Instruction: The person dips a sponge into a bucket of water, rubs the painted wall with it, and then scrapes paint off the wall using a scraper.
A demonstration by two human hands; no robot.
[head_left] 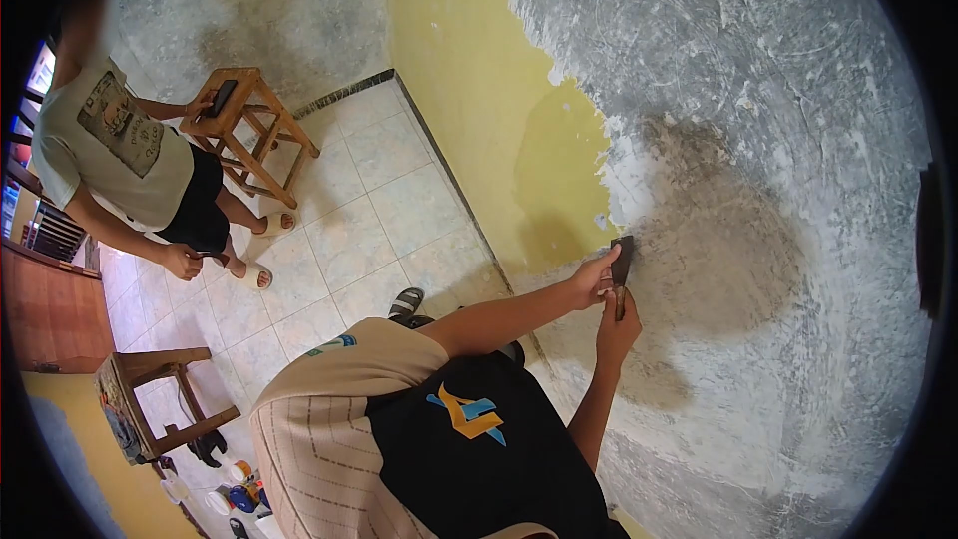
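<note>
A scraper (623, 262) with a dark, flat blade and a brownish handle is held up close to the wall. My left hand (593, 280) is closed at the blade, its thumb lying along the metal. Just below, my right hand (618, 331) grips the handle, fingers wrapped around it. Behind both hands rises the wall, with a rough grey-white scraped surface (728, 240) and a strip of yellow paint (449, 70) ending in a ragged edge. Whether the blade touches the wall, I cannot tell.
Another person (130, 160) stands at the left, one hand on a phone-like dark object (222, 98) on a wooden stool (239, 130). A second wooden stool (165, 364) stands lower left, near several small containers (239, 484). Pale tiles (339, 230) cover the floor.
</note>
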